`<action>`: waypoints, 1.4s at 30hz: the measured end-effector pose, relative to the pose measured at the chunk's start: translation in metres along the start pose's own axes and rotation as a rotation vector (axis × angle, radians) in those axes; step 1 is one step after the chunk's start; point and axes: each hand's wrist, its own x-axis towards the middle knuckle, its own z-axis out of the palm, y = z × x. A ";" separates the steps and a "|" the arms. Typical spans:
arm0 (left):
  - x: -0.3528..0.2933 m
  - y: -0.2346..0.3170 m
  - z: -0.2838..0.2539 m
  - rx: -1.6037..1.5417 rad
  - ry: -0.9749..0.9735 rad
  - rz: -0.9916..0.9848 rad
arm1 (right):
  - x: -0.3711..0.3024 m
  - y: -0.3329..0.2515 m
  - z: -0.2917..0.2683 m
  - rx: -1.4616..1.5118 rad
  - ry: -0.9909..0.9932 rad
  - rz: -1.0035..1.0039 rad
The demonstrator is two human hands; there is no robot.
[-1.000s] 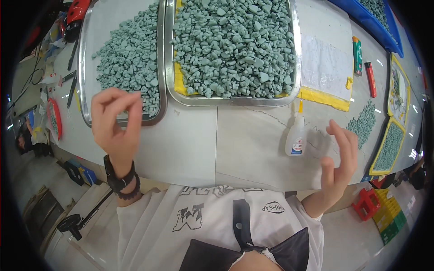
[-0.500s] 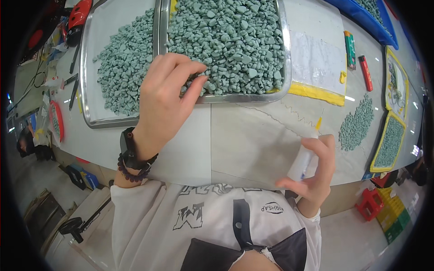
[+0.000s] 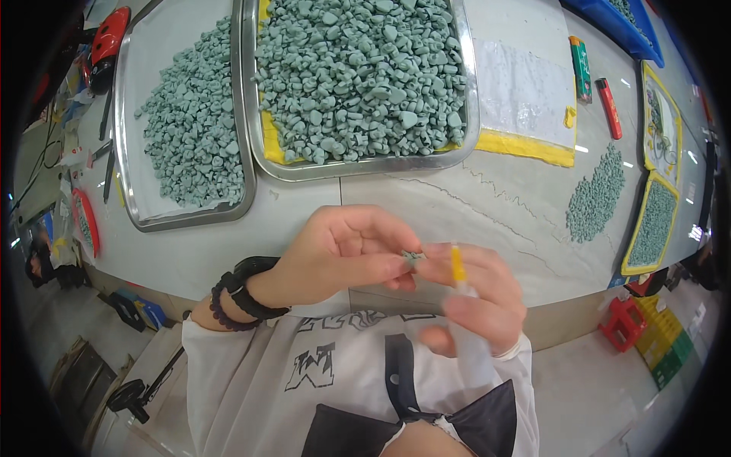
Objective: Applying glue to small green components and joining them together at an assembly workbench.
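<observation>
A small grey-green piece (image 3: 412, 257) is pinched between the thumb and index finger of my left hand (image 3: 339, 247), above the table's near edge. My right hand (image 3: 491, 301) is closed around a white squeeze bottle (image 3: 474, 346) with a yellow tip. The bottle stands nearly upright in my grip, its tip pointing away from me. Fingertips of both hands come together at the piece; whether the right ones also grip it, I cannot tell. Beyond my hands, a metal tray (image 3: 373, 167) is heaped with similar pieces.
At the left lies a second metal tray (image 3: 190, 220) with more pieces. A loose pile of small pieces (image 3: 596, 196), a red lighter (image 3: 609, 108) and a green packet (image 3: 581, 68) are at the right. Yellow-edged trays (image 3: 649, 228) and a blue bin (image 3: 620, 34) sit farther right.
My left hand has come from the heaped tray's near edge toward me, now with a piece in its fingers. My right hand has moved left with the bottle, meeting it.
</observation>
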 end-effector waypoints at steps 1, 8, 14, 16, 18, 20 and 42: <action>0.001 -0.004 -0.004 -0.005 -0.001 -0.001 | 0.001 0.002 0.002 -0.001 -0.003 0.003; 0.003 -0.010 -0.013 -0.205 -0.060 -0.056 | -0.003 0.005 0.006 -0.110 -0.127 0.044; 0.005 -0.020 -0.009 -0.007 -0.015 0.186 | -0.007 0.006 0.003 0.081 -0.009 0.074; 0.005 -0.022 -0.010 -0.057 -0.017 0.247 | -0.008 0.004 0.003 0.215 0.067 0.153; 0.004 -0.018 -0.010 -0.051 -0.016 0.211 | -0.008 0.006 0.002 0.236 0.072 0.154; 0.002 -0.013 -0.010 -0.034 -0.012 0.145 | -0.008 0.008 0.003 0.277 0.081 0.151; 0.000 -0.016 -0.004 0.114 0.055 0.220 | -0.011 0.013 0.001 0.262 -0.033 0.162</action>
